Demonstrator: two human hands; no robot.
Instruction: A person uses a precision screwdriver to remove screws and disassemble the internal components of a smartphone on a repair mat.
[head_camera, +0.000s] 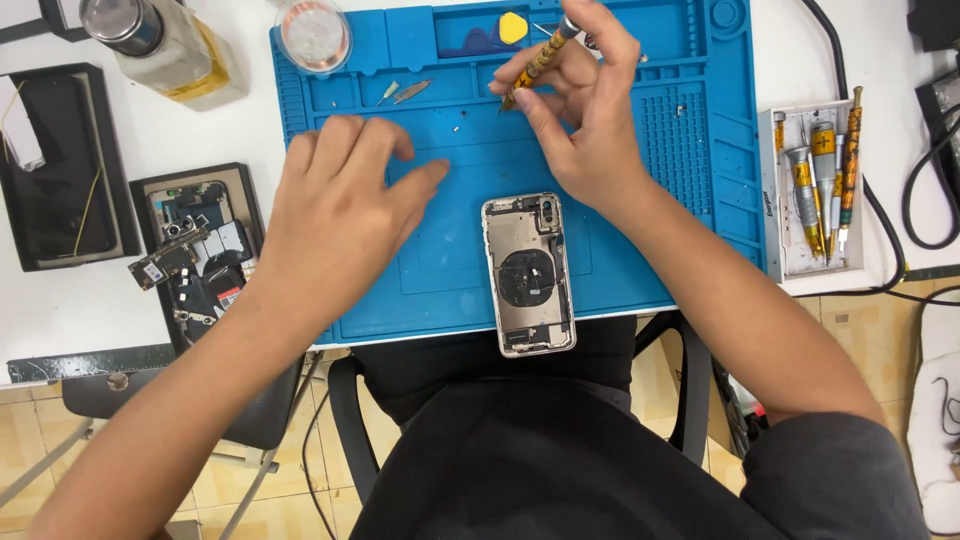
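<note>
We see a slim screwdriver (538, 60) with a yellow-and-dark patterned handle pinched between the fingers of the right hand (585, 110), held at a slant over the upper middle of the blue work mat (720, 160), its tip pointing down toward the mat's ridged tray area. The right hand is closed in a fingertip grip around that tool. The left hand (340, 210) lies palm down on the mat, fingers spread and loosely curved, holding nothing; its fingertips rest on the blue surface just left of the opened phone (528, 272). That phone lies face down with its back off, showing a round dark coil inside a silver frame, at the near edge of the mat between the two forearms, apart from both hands. Near the mat's top edge we find a yellow pick (513, 27) and a round clear dish (313, 33). To the right of the mat a white tray of screwdrivers (815, 190) sits on the table. To the left lie a dark tray with phone parts (195, 250) and a bottle of yellowish liquid (165, 45).
</note>
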